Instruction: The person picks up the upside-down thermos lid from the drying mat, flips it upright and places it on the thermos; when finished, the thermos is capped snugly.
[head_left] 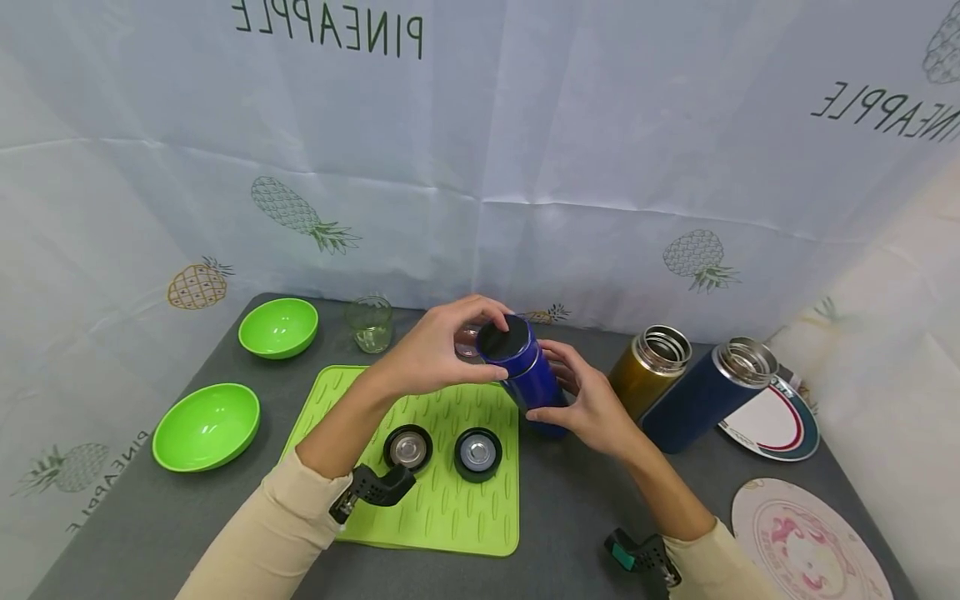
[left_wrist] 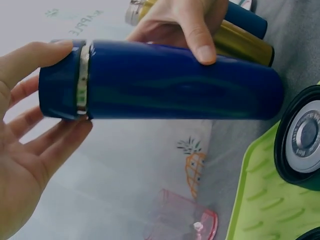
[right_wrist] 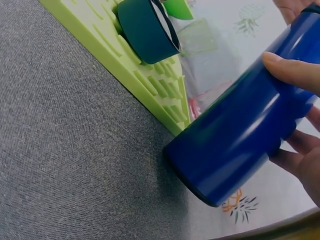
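Observation:
A blue thermos [head_left: 537, 385] stands beside the lime mat's right edge, its base at the grey table. My left hand [head_left: 435, 350] pinches the thermos's dark-topped lid [left_wrist: 60, 82] between thumb and fingers. A silver band [left_wrist: 83, 80] shows between lid and body in the left wrist view. Lower down, my right hand [head_left: 594, 410] grips the body from the right, its thumb [right_wrist: 295, 72] lying across the blue side. Two round lids [head_left: 407, 450] [head_left: 477, 453] rest underside up on the lime mat [head_left: 442, 517], below my left wrist.
An uncapped gold thermos [head_left: 637, 379] and an uncapped navy thermos [head_left: 697, 404] stand to the right. Behind them lies a rimmed plate [head_left: 798, 425]; a pink-patterned round board [head_left: 810, 542] is nearer. Two green bowls [head_left: 206, 427] [head_left: 277, 327] and a clear glass [head_left: 370, 323] stand left; a pinkish glass [left_wrist: 180, 215] sits behind the mat.

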